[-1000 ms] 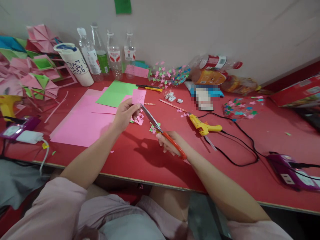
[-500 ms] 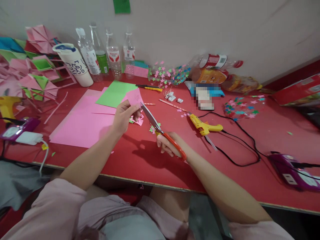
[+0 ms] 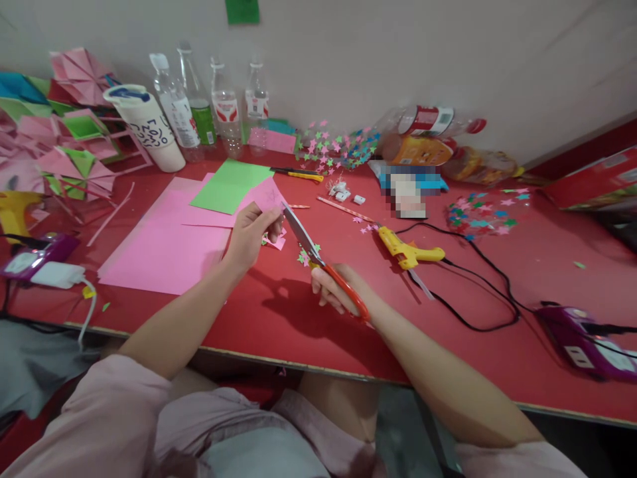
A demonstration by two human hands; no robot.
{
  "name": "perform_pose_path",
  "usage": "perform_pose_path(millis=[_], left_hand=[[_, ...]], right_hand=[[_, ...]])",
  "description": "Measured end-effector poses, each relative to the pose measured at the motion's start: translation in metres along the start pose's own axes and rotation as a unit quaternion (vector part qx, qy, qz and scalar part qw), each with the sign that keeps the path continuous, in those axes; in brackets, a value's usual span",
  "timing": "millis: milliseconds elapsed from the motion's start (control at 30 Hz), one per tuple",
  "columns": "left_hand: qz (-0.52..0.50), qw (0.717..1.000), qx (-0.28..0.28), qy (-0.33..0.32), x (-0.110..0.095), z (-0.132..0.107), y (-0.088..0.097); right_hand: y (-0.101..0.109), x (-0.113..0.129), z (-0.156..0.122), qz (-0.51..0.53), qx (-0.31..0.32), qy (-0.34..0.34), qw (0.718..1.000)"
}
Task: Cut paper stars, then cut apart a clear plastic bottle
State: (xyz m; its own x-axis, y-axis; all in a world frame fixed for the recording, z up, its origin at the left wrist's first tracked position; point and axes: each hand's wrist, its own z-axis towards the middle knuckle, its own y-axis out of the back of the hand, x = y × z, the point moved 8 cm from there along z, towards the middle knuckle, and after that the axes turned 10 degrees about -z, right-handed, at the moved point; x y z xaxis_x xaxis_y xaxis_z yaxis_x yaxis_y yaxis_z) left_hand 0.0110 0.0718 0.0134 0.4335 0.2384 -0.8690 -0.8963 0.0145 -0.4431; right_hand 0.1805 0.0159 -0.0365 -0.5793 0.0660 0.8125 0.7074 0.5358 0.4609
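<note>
My left hand (image 3: 253, 229) pinches a small piece of pink paper (image 3: 266, 194) that has faint pencil lines on it. In my right hand (image 3: 331, 289) is a pair of scissors (image 3: 343, 285) with orange-red handles, its fingers wrapped round them. The blade tips reach the right edge of the pink piece, by my left fingertips. Small paper stars (image 3: 304, 255), green and pink, lie on the table under the blades. Pink scraps show below my left hand, partly hidden by it. Pink sheets (image 3: 154, 245) and a green sheet (image 3: 226, 187) lie to the left.
A yellow glue gun (image 3: 405, 249) with a black cord lies on the red table (image 3: 298, 332) at right. A yellow cutter (image 3: 303, 175) and striped pencil (image 3: 343, 208) lie beyond my hands. Several bottles (image 3: 227, 113) and a cup (image 3: 146, 129) stand along the wall. Purple power strips (image 3: 580, 338) flank both sides.
The pink piece has turned and dropped slightly in my left fingers, its marked face now showing more. The scissors stay at its edge, hardly moved.
</note>
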Motion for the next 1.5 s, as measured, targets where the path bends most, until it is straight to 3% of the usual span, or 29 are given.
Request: perform_pose_path(millis=[233,800,1233,1500], left_hand=[[0.005,1.0,0.011,0.012,-0.008,0.002,0.001],[0.012,1.0,0.017,0.021,-0.009,0.004,0.0],[-0.049,0.998,0.028,0.023,0.004,0.001,-0.004],[-0.058,0.997,0.029,0.034,0.009,-0.002,-0.007]], right_hand=[[0.009,0.003,-0.003,-0.033,0.014,0.005,0.999],[0.005,0.003,-0.005,-0.039,0.008,-0.028,0.999],[0.001,0.0,0.003,0.005,-0.002,0.006,1.0],[-0.002,0.016,-0.008,0.042,-0.016,0.044,0.998]])
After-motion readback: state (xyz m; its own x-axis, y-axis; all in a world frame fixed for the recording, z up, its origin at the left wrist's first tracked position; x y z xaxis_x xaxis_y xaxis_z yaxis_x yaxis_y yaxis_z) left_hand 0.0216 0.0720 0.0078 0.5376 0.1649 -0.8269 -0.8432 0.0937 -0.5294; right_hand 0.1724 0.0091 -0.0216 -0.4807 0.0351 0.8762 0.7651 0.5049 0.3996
